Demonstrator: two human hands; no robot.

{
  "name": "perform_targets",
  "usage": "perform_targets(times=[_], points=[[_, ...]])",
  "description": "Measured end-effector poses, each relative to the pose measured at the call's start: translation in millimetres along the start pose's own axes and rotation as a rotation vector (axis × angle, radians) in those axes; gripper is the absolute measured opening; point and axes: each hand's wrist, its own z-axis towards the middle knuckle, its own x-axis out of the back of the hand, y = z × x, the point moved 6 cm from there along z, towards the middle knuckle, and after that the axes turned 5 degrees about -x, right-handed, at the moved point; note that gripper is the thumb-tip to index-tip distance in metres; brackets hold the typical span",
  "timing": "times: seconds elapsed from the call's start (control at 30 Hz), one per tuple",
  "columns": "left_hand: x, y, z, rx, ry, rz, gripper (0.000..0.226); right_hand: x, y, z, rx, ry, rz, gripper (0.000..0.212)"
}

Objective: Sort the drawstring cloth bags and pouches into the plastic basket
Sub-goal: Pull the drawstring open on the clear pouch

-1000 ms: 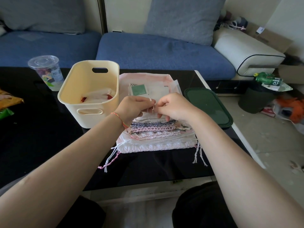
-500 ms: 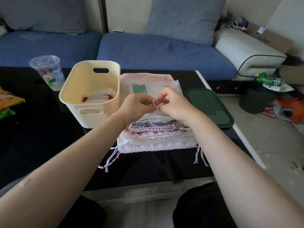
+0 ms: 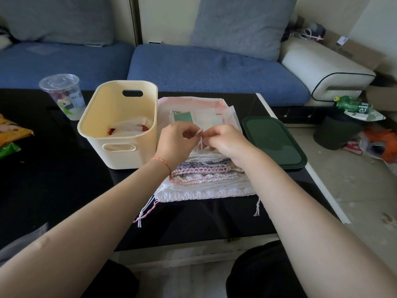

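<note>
A stack of drawstring cloth bags (image 3: 204,177) lies on the black table, white, pink and blue, with gathered tops facing me. Above the stack my left hand (image 3: 175,145) and my right hand (image 3: 225,143) meet, both pinching the white drawstring (image 3: 200,136) of the top bag; a small loop of cord stands between the fingertips. The cream plastic basket (image 3: 94,127) stands just left of the stack and holds a white pouch with red showing (image 3: 129,127).
A dark green lid (image 3: 272,140) lies right of the stack near the table's right edge. A clear plastic cup (image 3: 64,95) stands left of the basket, snack packets (image 3: 10,136) at far left. A blue sofa runs behind the table.
Both hands rose slightly off the stack and drew together, pulling the white cord up into a small loop between the fingertips. The basket and stack have not moved.
</note>
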Motion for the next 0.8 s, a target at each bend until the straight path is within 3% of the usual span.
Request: perform_targets(times=[0.13,0.4,0.5,0.67,0.8], points=[[-5.3,-5.8,-2.4,0.023,-0.015,-0.059,0.019,-3.2,5.1,-0.4,-0.037,-0.063,0.055,0.021],[-4.4,-13.7,-1.5,0.163,-0.073,-0.249,0.024,0.1,9.5,0.8,-0.050,-0.028,0.024,0.010],[-7.8,-22.1,-1.6,0.228,-0.094,-0.293,0.019,2.4,10.1,1.5,-0.107,-0.001,0.026,0.015],[-10.1,-25.1,0.2,0.298,-0.099,-0.337,0.012,22.5,9.6,6.2,-0.127,0.200,0.467,0.021],[-11.8,-28.8,0.5,0.327,-0.107,-0.332,0.016,20.6,-1.2,3.3,-0.022,0.095,0.947,0.019]])
